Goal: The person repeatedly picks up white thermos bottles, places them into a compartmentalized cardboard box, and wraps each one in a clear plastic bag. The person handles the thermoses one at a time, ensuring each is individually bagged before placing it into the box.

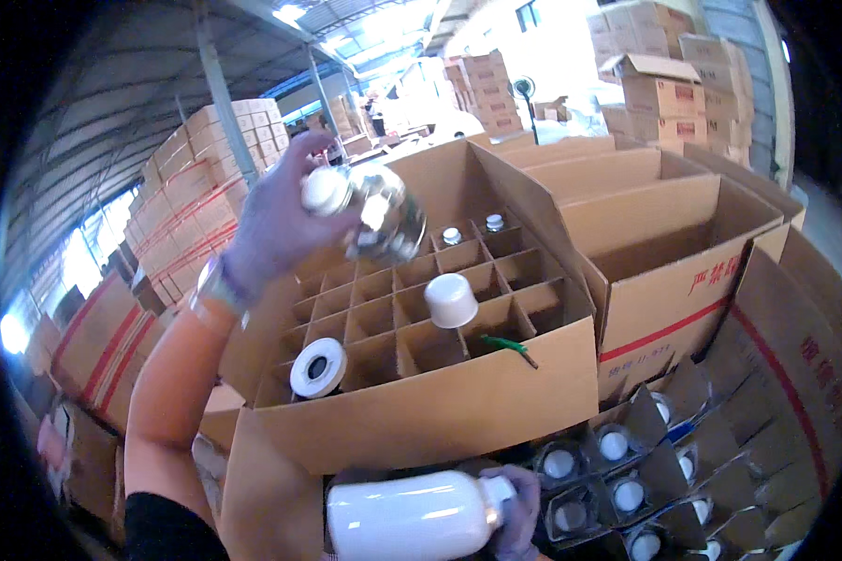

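My left hand, in a thin pale glove, is raised over the left side of a divided carton. It is closed around the neck end of a clear, shiny bottle with a white cap, tilted on its side and smeared by motion. Low in front of the carton, my right hand, also gloved, grips a glossy white bottle by its capped neck, the bottle lying level. A white cup-shaped piece and a white ring-shaped piece rest on the dividers. A small green-handled tool lies near the front edge.
Two white-capped bottles stand in far cells of the carton. At lower right, another divided carton holds several white-capped bottles. Open cartons stand to the right. Stacked boxes and a fan are farther back.
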`<state>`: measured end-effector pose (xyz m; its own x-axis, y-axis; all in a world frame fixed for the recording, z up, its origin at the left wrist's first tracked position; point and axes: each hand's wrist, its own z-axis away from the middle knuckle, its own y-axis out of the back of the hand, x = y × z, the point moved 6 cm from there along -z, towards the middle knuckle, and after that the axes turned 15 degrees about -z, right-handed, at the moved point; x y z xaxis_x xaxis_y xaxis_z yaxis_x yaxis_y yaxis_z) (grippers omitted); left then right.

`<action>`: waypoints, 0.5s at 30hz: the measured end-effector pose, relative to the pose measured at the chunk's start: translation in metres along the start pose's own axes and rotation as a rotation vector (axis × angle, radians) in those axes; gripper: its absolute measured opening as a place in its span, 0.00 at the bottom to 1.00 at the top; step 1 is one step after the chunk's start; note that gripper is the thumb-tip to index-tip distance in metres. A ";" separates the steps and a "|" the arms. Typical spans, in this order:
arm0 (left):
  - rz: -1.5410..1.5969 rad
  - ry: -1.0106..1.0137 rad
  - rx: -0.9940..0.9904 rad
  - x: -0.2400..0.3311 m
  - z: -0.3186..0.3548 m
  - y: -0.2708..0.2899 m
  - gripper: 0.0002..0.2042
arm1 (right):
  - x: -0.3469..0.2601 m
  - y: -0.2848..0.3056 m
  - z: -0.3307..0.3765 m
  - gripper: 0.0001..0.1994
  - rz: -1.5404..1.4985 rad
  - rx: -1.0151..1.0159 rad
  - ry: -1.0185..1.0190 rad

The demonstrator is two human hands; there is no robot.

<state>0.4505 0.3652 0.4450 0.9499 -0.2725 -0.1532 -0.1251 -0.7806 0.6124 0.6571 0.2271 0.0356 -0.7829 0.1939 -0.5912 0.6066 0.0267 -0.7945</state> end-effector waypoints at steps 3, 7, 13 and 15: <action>0.170 0.056 -0.044 -0.014 0.101 0.067 0.46 | -0.026 0.006 -0.002 0.22 0.108 0.102 0.148; 0.236 0.230 -0.396 -0.020 0.254 0.069 0.52 | -0.082 -0.043 -0.002 0.20 0.287 -0.010 0.346; 0.437 0.354 -0.679 0.024 0.405 0.033 0.50 | -0.038 -0.092 -0.009 0.14 0.600 -0.363 0.088; 0.374 0.198 -0.578 0.010 0.406 0.055 0.50 | -0.030 -0.107 -0.006 0.15 0.669 -0.404 0.008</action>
<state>0.3366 0.0917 0.1623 0.9139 -0.3138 0.2574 -0.3330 -0.2173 0.9175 0.6164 0.2240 0.1389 -0.2332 0.3021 -0.9243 0.9537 0.2565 -0.1568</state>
